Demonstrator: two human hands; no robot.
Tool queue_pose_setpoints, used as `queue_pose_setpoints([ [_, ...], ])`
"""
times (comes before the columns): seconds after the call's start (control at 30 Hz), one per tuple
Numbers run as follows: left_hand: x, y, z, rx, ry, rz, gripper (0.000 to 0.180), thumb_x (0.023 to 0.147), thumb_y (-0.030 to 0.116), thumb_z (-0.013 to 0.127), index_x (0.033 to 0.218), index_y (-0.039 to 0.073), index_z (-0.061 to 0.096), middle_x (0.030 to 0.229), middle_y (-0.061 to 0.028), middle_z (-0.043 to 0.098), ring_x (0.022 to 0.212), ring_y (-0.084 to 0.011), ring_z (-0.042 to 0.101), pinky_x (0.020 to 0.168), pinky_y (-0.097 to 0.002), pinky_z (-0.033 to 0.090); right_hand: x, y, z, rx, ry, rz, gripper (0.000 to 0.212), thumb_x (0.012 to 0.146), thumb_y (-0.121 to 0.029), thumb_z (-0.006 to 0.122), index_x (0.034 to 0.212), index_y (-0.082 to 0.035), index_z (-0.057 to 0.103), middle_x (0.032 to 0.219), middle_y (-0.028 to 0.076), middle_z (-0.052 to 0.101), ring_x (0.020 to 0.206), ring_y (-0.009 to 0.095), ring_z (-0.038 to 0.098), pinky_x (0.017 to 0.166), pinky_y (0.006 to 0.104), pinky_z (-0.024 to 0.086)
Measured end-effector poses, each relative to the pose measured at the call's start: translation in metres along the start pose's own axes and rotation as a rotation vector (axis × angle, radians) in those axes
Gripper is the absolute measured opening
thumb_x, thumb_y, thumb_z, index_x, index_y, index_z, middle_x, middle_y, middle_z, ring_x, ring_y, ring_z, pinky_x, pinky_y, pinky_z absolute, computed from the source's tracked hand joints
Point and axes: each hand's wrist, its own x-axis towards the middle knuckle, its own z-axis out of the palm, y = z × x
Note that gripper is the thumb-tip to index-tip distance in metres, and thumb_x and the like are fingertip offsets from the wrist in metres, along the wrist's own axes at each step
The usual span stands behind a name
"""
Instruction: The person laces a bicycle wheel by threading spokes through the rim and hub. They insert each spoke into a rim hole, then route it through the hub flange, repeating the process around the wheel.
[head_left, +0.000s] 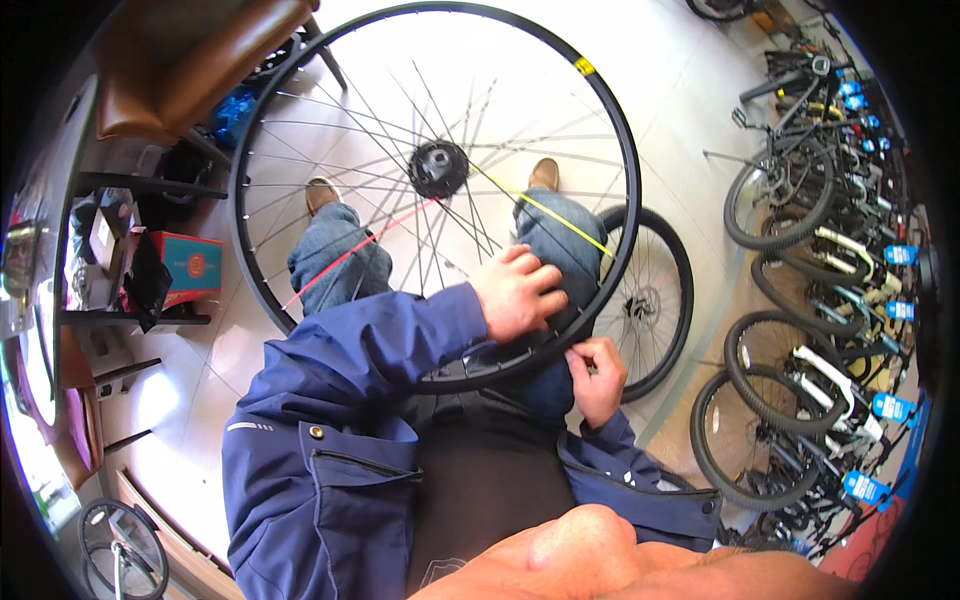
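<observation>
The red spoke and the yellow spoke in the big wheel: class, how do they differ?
The red spoke slants to the picture's lower left, the yellow spoke to the lower right. The red spoke crosses before the left trouser leg, the yellow spoke before the right one. Both run between hub and rim.

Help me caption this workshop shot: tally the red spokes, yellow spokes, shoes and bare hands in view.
Red spoke: 1
Yellow spoke: 1
Shoes: 2
Hands: 2
Total: 6
</observation>
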Motion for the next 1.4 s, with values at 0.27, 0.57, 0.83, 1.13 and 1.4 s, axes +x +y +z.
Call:
queue_pose_setpoints([
  [0.27,-0.004,-0.007,0.0,-0.033,-0.017,0.012,0.03,0.082,0.042,0.087,0.103,0.02,0.081,0.126,-0.0024,0.067,0.119,-0.0269,0.066,0.116,-0.0501,0.05,-0.012,0.007,-0.016,-0.061,-0.051,0.12,0.015,0.092,0.001,0.087,0.094,-0.001,0.073,0.088,0.008,0.066,0.077,0.018,0.066,0.07,0.0314,0.053],
  [0.57,0.004,-0.006,-0.048,-0.078,0.132,-0.113,0.031,0.082,0.025,0.095,0.106,0.015,0.077,0.117,-0.0045,0.075,0.114,-0.0298,0.073,0.098,-0.0447,0.06,0.076,0.072,-0.042,0.335,0.109,0.297,0.025,0.114,-0.028,0.075,0.112,-0.004,0.071,0.097,-0.007,0.063,0.09,0.004,0.055,0.083,0.0241,0.048],
  [0.83,-0.058,-0.039,-0.124,-0.045,0.64,-0.683,0.01,0.098,0.001,0.083,0.107,0.003,0.08,0.095,-0.0102,0.076,0.078,-0.0191,0.075,0.072,-0.031,0.059,0.243,0.07,-0.015,0.233,-0.104,0.224,0.05,0.107,-0.053,0.079,0.102,-0.004,0.074,0.083,0.001,0.07,0.077,0.009,0.063,0.072,0.0288,0.05],
  [1.13,-0.064,0.004,-0.11,-0.237,0.183,-1.068,0.052,0.103,0.027,0.084,0.14,-0.004,0.066,0.1,-0.0157,0.081,0.083,-0.0243,0.08,0.076,-0.0362,0.061,0.223,0.058,-0.009,0.401,-0.081,0.176,0.034,0.118,-0.034,0.063,0.097,-0.008,0.066,0.078,-0.004,0.059,0.072,0.007,0.052,0.069,0.0271,0.041],
  [1.4,-0.068,-0.033,-0.13,-0.428,0.193,-0.993,0.025,0.11,0.018,0.076,0.1,-0.002,0.065,0.086,-0.0019,0.062,0.079,-0.0099,0.055,0.075,-0.0288,0.049,0.159,0.002,-0.028,0.439,0.07,0.113,0.025,0.119,-0.026,0.061,0.11,-0.003,0.063,0.081,0.0,0.061,0.073,0.009,0.055,0.072,0.028,0.047],
])
